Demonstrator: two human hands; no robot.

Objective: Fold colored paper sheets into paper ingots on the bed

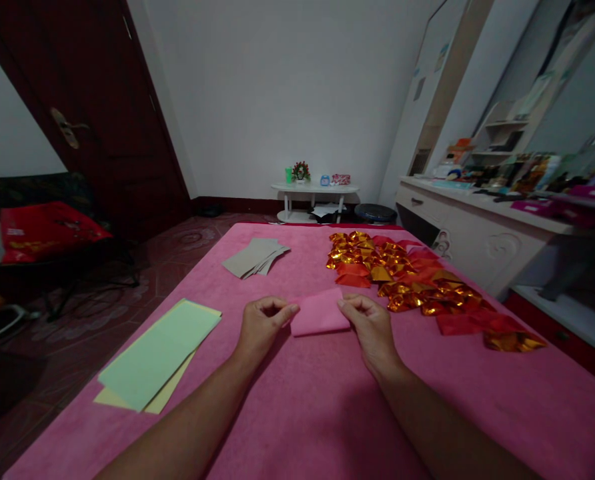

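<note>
A folded pink paper (320, 312) lies on the pink table cover (302, 400) in the middle of the view. My left hand (261, 327) pinches its left edge with curled fingers. On the other side, my right hand (370, 325) pinches the right edge the same way. Both forearms reach in from the bottom of the view. To the right of the hands lies a pile of several folded gold and red foil pieces (417, 283).
A stack of green and yellow sheets (160, 353) lies at the table's left edge. Grey-brown sheets (255, 257) lie fanned at the far left. Beyond stand a small white table (313, 193), a dark door (97, 113) and a cluttered dresser (482, 213) on the right.
</note>
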